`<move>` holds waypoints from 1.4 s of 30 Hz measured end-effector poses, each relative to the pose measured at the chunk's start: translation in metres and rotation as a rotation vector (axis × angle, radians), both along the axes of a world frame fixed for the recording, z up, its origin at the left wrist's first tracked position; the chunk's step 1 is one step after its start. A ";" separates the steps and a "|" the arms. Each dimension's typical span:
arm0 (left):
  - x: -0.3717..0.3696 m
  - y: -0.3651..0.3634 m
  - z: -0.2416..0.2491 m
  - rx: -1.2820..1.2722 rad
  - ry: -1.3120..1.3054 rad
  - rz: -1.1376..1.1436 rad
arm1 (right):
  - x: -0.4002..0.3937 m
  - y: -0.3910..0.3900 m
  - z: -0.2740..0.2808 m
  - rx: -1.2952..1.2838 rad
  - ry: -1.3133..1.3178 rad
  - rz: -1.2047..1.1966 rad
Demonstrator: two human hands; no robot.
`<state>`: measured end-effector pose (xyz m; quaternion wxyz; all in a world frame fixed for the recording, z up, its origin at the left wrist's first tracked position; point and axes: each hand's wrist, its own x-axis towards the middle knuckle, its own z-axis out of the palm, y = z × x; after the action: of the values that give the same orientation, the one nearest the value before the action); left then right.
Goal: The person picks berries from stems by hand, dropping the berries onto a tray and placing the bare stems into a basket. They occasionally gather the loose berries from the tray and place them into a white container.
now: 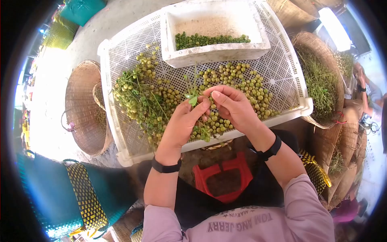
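Note:
My left hand [180, 123] is closed on a thin leafy sprig [193, 98] over the white perforated tray, thumb against fingers. My right hand [235, 108] is beside it, thumb and forefinger pinched close to the left fingertips. What the right fingers hold, if anything, is hidden. Below the hands, loose round yellow-green fruits [258, 94] lie across the middle and right of the tray [105, 80]. To the left is a heap of stems with fruits still attached [139, 94]. A white foam box [217, 56] at the tray's far side contains small darker green balls [209, 40].
A wicker basket [82, 109] stands left of the tray. Another basket [322, 52] at right contains green stems [318, 80]. A red plastic stool [223, 177] is below the tray's near edge. A teal woven basket [52, 193] is at lower left. Another person's arm [360, 86] shows at far right.

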<state>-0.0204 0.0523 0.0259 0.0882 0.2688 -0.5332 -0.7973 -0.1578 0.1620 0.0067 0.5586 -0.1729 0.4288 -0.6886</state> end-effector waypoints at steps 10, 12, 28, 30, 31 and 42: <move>-0.004 0.007 0.004 0.368 0.024 0.143 | 0.006 -0.005 -0.003 -0.084 0.413 -0.065; -0.002 0.002 -0.006 0.375 0.051 0.103 | 0.006 -0.006 -0.003 -0.071 0.505 -0.062; 0.009 -0.017 0.004 0.201 0.157 0.275 | -0.126 -0.097 0.041 0.129 0.279 -0.448; 0.012 -0.021 0.001 0.293 0.226 0.294 | -0.143 -0.116 0.037 0.218 0.507 -0.455; 0.015 -0.021 0.001 0.300 0.225 0.304 | -0.146 -0.122 0.035 0.264 0.907 -0.438; 0.015 -0.021 0.007 0.004 0.120 0.536 | 0.029 -0.020 0.048 -0.071 1.297 -0.205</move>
<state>-0.0057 0.0312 0.0331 0.3268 0.3526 -0.4353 -0.7612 -0.1291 0.1422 0.0543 0.1122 -0.5294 0.6700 -0.5081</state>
